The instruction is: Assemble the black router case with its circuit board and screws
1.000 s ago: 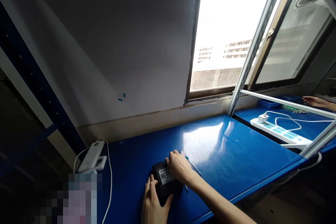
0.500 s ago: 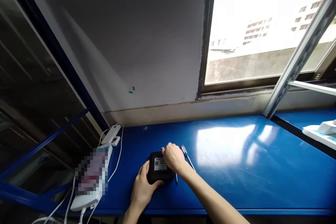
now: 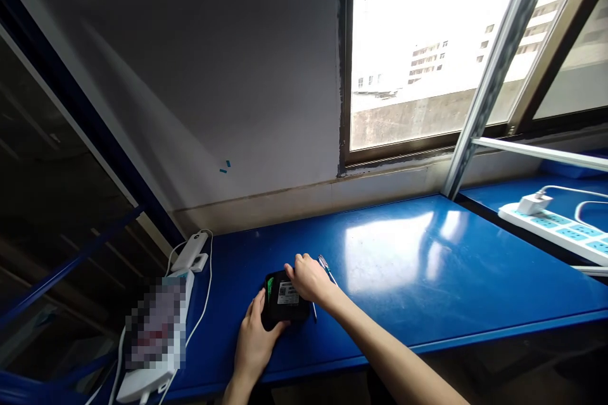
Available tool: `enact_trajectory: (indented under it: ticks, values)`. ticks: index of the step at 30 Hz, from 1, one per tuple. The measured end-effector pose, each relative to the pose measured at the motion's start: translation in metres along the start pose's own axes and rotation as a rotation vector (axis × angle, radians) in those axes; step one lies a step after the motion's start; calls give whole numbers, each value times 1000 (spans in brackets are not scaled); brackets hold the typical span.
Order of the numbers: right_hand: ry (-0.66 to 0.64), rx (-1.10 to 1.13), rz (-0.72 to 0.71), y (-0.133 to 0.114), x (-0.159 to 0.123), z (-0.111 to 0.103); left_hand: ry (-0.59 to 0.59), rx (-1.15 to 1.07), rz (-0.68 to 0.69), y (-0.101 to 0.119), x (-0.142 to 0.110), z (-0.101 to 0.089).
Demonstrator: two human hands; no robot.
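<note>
A small black plastic device case (image 3: 295, 312) with a white printed label (image 3: 287, 293) lies on the blue table. Along its left side a gap shows something bright green (image 3: 270, 287), possibly a circuit board. My left hand (image 3: 254, 335) wraps round the left edge and near corner, thumb in front. Across the case's upper right side, my right hand (image 3: 308, 277) is closed on the labelled cover, its fingertips partly hidden. Just right of that hand lies a screwdriver (image 3: 324, 264), partly behind my wrist. A thin metal shaft (image 3: 314, 312) pokes out below the wrist; its other end is hidden.
On the left stands a white power strip (image 3: 142, 383) with cables and a blurred-out patch over it. Another power strip (image 3: 555, 224) with a plugged-in charger is at the right, beyond a metal post (image 3: 468, 133). The blue table (image 3: 266, 247) runs along the wall under the window.
The labelled cover has shifted, opening a gap at the left where green now shows. Both hands keep their grip. My view has turned to the right.
</note>
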State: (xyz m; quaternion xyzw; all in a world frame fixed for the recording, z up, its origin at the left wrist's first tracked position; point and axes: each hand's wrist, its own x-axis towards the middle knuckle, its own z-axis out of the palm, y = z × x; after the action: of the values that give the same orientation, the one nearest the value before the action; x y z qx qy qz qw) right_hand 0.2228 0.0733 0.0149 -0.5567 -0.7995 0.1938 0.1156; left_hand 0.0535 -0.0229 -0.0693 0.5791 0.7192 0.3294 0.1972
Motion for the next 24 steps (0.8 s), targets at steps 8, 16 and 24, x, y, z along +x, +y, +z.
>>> enact_trajectory:
  ticks: [8,16,24]
  values:
    - [-197,7,-204,17,-38,-4,-45,-24,37,-10,2,8]
    - [-121,-1,-198,14,-45,-2,-77,13,-14,-6,-1,-3]
    - [-59,-37,-210,25,-45,-25,-73,77,-223,-31,-2,-58]
